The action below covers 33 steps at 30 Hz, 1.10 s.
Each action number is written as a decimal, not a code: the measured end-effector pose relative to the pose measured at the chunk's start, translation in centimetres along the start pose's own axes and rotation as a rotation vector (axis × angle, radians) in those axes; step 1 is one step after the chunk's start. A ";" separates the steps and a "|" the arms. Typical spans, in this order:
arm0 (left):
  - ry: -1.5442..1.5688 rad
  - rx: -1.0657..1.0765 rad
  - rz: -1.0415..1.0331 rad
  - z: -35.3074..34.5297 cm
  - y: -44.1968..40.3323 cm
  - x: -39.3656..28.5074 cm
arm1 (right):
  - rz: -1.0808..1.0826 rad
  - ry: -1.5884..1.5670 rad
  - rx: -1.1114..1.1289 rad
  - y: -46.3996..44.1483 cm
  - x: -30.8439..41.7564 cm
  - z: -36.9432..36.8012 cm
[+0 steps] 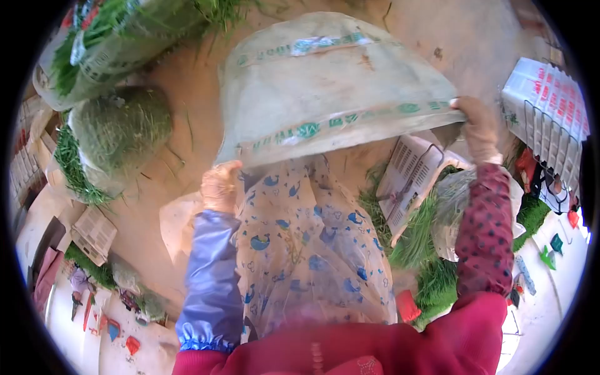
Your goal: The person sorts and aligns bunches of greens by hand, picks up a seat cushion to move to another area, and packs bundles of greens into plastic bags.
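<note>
1. The left hand (219,187), below a shiny blue sleeve with a gathered cuff, has its grip closed on the near left corner of a wide, pale translucent plastic bag with green printing (337,90).
2. The right hand (481,132), below a dark red sleeve with black spots, pinches the bag's right corner; its grip is pressed together there.
3. The bag is spread between the two hands above the tan floor (187,81), its printed lower edge running up from left to right. A few brownish marks show on its upper part.
4. Below the bag, a clear plastic apron with blue whales (312,244) covers the person's front, over dark red clothing.
5. To the left lie a rounded clear bag stuffed with green grass (122,134) and, above it, a longer plastic bag of long green blades (137,44).
6. To the right, a white printed carton (409,178) leans beside loose green grass (417,240) and a crumpled clear plastic bag (447,209).
7. Farther right, a white bag with red printing (547,94) sits against dark wire bars.
</note>
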<state>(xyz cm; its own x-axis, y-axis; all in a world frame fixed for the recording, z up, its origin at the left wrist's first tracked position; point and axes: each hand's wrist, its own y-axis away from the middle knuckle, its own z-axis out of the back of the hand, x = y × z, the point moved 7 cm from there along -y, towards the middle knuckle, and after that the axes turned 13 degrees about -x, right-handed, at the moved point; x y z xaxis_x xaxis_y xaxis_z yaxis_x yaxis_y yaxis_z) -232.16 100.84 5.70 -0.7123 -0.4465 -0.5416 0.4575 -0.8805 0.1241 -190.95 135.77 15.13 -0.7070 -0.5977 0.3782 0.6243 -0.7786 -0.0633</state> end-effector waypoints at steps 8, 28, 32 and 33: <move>0.441 0.788 0.531 4.4 2.3 -0.9 | -0.373 0.218 0.284 -2.3 0.8 6.9; -0.278 0.214 0.315 -15.2 -17.7 16.6 | -0.473 0.388 0.245 -8.1 -11.4 -19.7; -0.047 0.292 0.625 -22.6 -4.0 26.6 | -0.703 0.223 0.766 3.6 -3.6 -29.9; -0.068 0.325 0.717 -22.5 -1.8 25.6 | -0.690 0.187 0.791 6.4 -2.2 -32.3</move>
<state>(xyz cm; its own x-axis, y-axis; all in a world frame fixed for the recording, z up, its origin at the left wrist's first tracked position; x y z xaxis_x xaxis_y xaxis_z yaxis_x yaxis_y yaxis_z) -239.21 94.57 -27.07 -0.3379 -0.9225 -0.1866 0.6465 -0.3716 0.6663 -196.13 125.97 -15.93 -0.9880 -0.1468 -0.0486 0.0602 -0.6545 0.7536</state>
